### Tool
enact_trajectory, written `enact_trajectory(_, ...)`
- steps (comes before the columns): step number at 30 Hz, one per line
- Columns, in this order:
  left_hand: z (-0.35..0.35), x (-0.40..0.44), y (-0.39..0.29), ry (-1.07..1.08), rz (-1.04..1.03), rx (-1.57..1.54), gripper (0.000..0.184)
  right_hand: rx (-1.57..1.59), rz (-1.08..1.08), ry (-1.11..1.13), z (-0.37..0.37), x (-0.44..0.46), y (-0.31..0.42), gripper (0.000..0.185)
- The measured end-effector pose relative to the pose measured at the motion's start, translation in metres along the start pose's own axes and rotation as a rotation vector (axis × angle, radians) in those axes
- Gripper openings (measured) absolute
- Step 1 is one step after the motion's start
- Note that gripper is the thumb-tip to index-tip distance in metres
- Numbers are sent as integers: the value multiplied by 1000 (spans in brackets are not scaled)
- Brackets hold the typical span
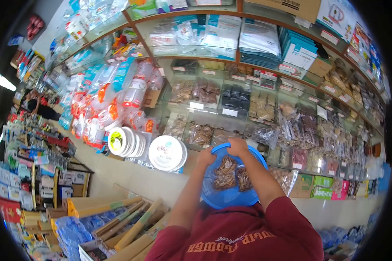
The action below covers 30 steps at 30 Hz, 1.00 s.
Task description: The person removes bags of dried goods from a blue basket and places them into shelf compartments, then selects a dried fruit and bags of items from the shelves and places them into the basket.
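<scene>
A round blue plastic basket [213,189] is held against the front of the maroon shirt. In it lie clear bags of brown dried goods [225,173], with another such bag [244,179] beside them on the right. My left hand [206,156] grips the basket's rim at the upper left, fingers closed round it. At the top of the rim my right hand [237,147] is closed on the edge, and its forearm crosses over the basket's right part. Just beyond the hands is the glass display with bagged dried goods [201,134].
White round tubs [165,153] and bagged plastic goods [104,100] stand left of the basket. Shelves with packets [222,35] rise ahead. Cardboard tubes [137,224] and bottled water [72,230] are at the lower left. Another person [41,106] is far off at the left.
</scene>
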State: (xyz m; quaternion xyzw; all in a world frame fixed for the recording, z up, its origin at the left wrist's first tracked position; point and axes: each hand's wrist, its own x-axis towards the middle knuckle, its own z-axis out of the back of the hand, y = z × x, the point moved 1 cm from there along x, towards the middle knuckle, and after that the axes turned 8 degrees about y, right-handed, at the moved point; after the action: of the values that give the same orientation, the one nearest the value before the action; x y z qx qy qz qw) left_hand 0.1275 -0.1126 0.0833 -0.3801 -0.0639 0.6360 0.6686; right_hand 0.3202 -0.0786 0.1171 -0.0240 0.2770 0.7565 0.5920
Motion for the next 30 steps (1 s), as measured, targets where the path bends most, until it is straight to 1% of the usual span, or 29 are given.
enact_trajectory(3, -4, 9, -12, 39, -50, 16, 31, -22, -62, -38, 0, -11, -14, 32)
enact_trajectory(5, -11, 18, -16, 110, -70, 53, 31, -21, -76, -69, 0, -19, -24, 33)
enact_trajectory(9, -19, 23, -42, 129, -170, 86, 31, 27, -149, -164, 7, -45, -43, 36)
enact_trajectory(11, -28, 29, -56, 115, -258, 138, 31, 33, -216, -164, 16, -62, -52, 34)
enact_trajectory(15, -49, 23, -99, 164, -380, 206, 29, 96, -328, -254, 16, -108, -80, 28)
enact_trajectory(18, -80, 14, -135, 213, -525, 258, 27, 170, -458, -327, 6, -155, -110, 29)
enact_trajectory(20, -102, -2, -161, 196, -517, 308, 28, 208, -466, -369, -5, -190, -129, 29)
enact_trajectory(21, -112, -11, -175, 242, -568, 329, 28, 230, -530, -392, -8, -211, -136, 29)
enact_trajectory(24, -152, -35, -208, 339, -611, 370, 30, 247, -597, -423, -16, -274, -152, 29)
enact_trajectory(27, -195, -54, -234, 364, -675, 369, 30, 276, -673, -457, -30, -324, -175, 29)
enact_trajectory(29, -218, -77, -261, 394, -762, 371, 28, 241, -693, -590, -54, -354, -199, 29)
enact_trajectory(30, -225, -95, -279, 421, -775, 402, 28, 250, -717, -596, -59, -374, -203, 29)
